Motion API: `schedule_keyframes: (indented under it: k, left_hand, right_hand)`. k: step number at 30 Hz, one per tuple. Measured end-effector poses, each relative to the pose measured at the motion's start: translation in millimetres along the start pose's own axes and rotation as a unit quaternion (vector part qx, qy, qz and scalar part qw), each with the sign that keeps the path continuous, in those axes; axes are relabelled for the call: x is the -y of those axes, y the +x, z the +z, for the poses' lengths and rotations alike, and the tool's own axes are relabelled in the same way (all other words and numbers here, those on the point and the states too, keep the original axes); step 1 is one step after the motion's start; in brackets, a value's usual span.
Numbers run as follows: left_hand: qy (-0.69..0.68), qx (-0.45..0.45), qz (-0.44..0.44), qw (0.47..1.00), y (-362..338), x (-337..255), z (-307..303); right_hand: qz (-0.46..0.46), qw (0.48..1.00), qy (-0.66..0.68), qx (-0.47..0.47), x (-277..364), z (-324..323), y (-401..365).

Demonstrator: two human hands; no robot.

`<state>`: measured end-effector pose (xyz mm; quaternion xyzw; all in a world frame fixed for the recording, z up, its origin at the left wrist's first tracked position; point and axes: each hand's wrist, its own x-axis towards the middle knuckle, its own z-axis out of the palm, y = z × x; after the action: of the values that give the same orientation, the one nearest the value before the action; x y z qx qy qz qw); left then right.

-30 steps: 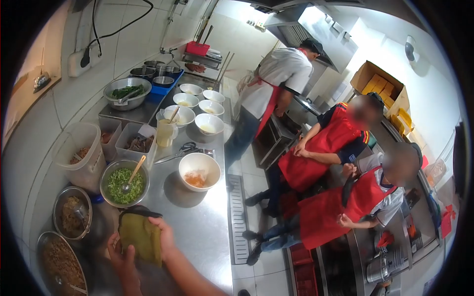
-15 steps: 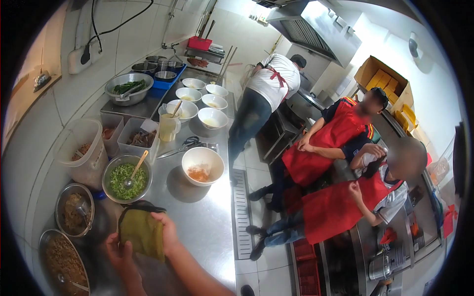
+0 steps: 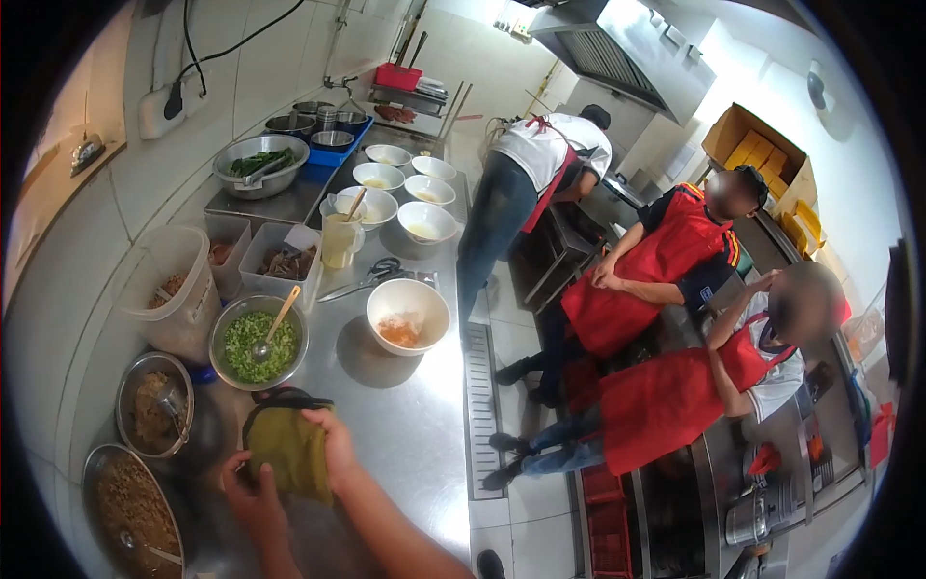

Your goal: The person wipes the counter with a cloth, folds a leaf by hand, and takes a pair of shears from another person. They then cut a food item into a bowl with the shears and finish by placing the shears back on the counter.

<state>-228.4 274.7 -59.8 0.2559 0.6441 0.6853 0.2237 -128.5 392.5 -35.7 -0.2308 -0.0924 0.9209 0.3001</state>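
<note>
An olive-green cloth piece with dark edging [image 3: 289, 452], perhaps a pouch or a folded cap, is up in front of me over the near end of the steel counter. My right hand [image 3: 333, 452] grips its right side, thumb over the top edge. At its lower left edge, the curled fingers of my left hand [image 3: 256, 494] pinch the cloth. Just beyond lies a steel bowl of chopped greens [image 3: 218, 361] with a wooden-handled ladle [image 3: 282, 314] in it. To the right stands a white bowl [image 3: 432, 307] holding orange-red seasoning.
Steel bowls of brown minced food [image 3: 132, 502] line the left side, near a clear plastic tub [image 3: 198, 304]. Scissors [image 3: 384, 270], a yellowish jug [image 3: 340, 241] and several white bowls [image 3: 424, 224] stand farther along the counter [image 3: 410, 463]. Three people in red aprons [image 3: 666, 415] stand to the right.
My hands keep hold of the cloth piece, with little movement. The view has shifted slightly. The nearest person has raised a hand to the head, and the far person leans further forward.
</note>
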Motion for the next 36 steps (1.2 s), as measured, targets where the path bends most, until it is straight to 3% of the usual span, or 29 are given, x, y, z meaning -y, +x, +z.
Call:
schedule_keyframes:
  k: [8,11,16,31,35,36]
  left_hand:
    - [0.089,0.006,0.049,0.995,-1.5,-2.4,1.2]
    - [0.082,0.009,0.026,0.996,-2.5,-4.0,2.1]
    - [0.146,0.019,0.069,0.987,-3.7,-6.8,2.9]
    - [0.129,0.02,0.083,0.988,-5.2,-9.1,6.5]
    - [0.144,0.024,0.085,0.986,-5.7,-11.6,6.6]
    - [0.153,0.025,0.088,0.984,-5.3,-11.7,6.3]
  right_hand:
    - [-0.028,0.999,0.01,0.015,-2.3,3.5,1.4]
    - [-0.037,0.999,-0.011,-0.02,-1.2,3.9,1.5]
    - [-0.024,0.998,-0.027,-0.044,-3.2,-2.8,8.2]
    - [-0.009,0.994,-0.039,-0.101,-3.1,9.8,2.0]
    - [0.012,0.995,-0.031,-0.092,-1.7,8.2,2.7]
    - [-0.018,0.997,-0.037,-0.062,-5.5,1.9,6.8]
